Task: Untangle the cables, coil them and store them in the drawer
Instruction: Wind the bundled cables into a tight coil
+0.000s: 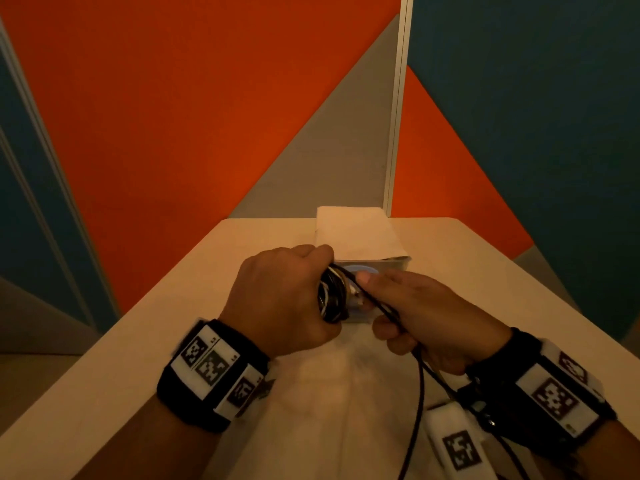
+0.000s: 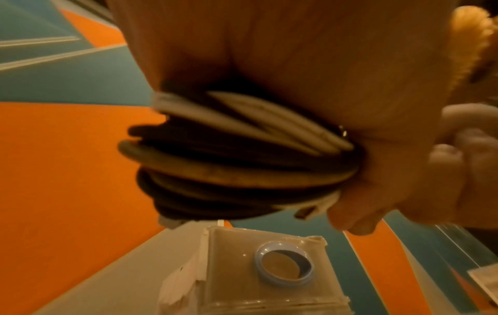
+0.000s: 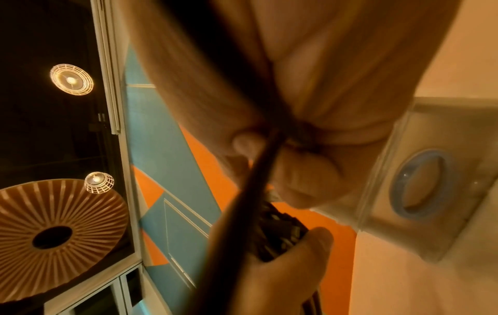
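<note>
coil: bundle of black and white cables (image 1: 333,295), held above the table just in front of the drawer box; loops stacked flat in the left wrist view, a white plug end sticks out at the bottom.
left hand: left hand (image 1: 281,299) wrapped around the coil, fingers curled through the loops. Acts as the former, so the turns keep one diameter and don't spring open.
right hand: right hand (image 1: 420,315) pinches the loose black cable (image 1: 417,403) between thumb and fingers, right next to the coil. Probably guiding the next turn on under light tension.
tail: loose cable runs from the right hand down across the table toward the person; the end is out of frame, so remaining length unknown.
drawer: small clear drawer box (image 2: 269,275) with a blue ring pull (image 2: 284,263), looks closed, directly behind the hands. Close by, so the drop-in is short.
table: pale table (image 1: 166,341) carries the box; hands don't rest on it.
stage: coiling, judging by the trailing tail. Storage not yet done.
risk: both hands busy; opening the drawer needs one freed, and the coil could unwind.
</note>
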Available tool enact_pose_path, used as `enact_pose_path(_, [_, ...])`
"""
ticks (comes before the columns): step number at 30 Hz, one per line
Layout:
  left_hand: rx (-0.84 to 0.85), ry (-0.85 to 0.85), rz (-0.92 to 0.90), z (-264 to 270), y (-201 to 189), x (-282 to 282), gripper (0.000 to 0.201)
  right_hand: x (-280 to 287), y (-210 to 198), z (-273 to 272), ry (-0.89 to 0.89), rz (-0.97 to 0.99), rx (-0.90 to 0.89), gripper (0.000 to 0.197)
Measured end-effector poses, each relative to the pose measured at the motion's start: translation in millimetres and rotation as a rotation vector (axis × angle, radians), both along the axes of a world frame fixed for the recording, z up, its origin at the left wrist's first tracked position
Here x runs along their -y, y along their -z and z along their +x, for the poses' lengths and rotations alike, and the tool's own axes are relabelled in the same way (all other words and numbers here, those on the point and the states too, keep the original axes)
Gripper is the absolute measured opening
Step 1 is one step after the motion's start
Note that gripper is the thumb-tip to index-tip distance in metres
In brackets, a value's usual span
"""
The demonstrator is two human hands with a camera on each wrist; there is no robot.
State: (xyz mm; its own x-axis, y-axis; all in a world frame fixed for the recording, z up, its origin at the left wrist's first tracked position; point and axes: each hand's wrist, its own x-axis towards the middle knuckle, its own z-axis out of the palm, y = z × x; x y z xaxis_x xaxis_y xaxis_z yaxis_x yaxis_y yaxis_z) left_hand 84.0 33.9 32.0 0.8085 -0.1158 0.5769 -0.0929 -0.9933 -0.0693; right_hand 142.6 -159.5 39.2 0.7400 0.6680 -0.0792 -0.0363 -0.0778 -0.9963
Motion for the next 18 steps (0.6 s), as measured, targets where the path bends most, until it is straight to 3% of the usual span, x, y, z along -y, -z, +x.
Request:
enact_pose_path(4, [0.031, -0.052, -0.078, 2.3, 1.2, -7.2, 0.054, -2.0, -1.9, -1.5, -0.007, 0.123, -0.082, 0.016])
enact_pose_path(9, [0.027, -0.026, -0.318, 4.3, 2.0, -4.7, 0.052, 0.3, -2.0, 1.4, -0.091, 0.195, -0.122, 0.017])
enact_pose_path(18, [-0.004, 0.158, -0.751, 8.1, 7.6, -4.9, 0.052, 1.7, -1.5, 3.8, -0.164, 0.186, -0.209, 0.009])
